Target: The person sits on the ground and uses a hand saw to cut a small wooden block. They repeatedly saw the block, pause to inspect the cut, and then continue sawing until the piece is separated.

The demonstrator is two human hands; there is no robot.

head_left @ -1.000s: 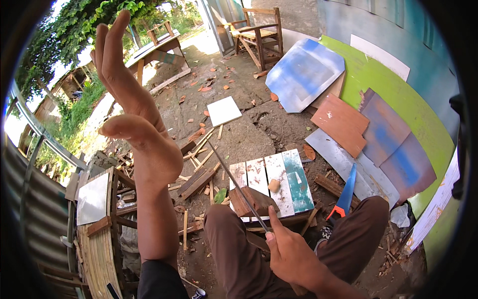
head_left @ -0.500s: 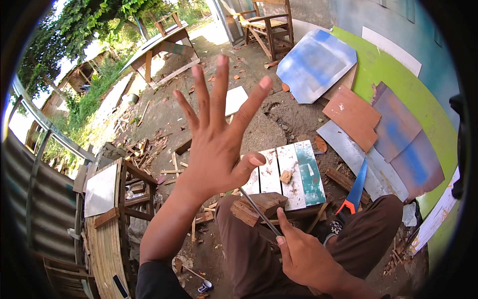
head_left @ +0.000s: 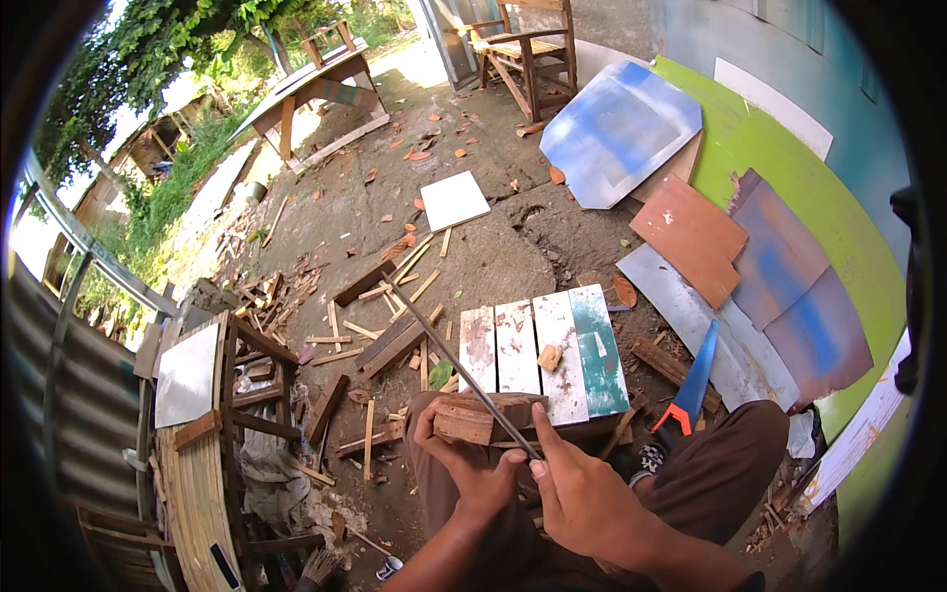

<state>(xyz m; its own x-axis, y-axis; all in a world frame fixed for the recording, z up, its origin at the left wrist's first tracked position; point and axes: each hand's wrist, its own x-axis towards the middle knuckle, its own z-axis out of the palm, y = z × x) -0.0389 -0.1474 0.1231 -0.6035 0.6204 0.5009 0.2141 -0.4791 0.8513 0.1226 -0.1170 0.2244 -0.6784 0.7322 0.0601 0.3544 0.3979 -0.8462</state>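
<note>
File slants up-left from right hand's closed fingers; left hand clasps block.

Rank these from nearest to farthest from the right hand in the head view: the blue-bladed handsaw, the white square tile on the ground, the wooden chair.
From the right hand:
1. Blue-bladed handsaw, lying just to its right, beside the knee.
2. White square tile, flat on the dirt well ahead and slightly left.
3. Wooden chair, at the far end of the yard, by the wall.

Right hand perhaps hides the file's handle.
</note>
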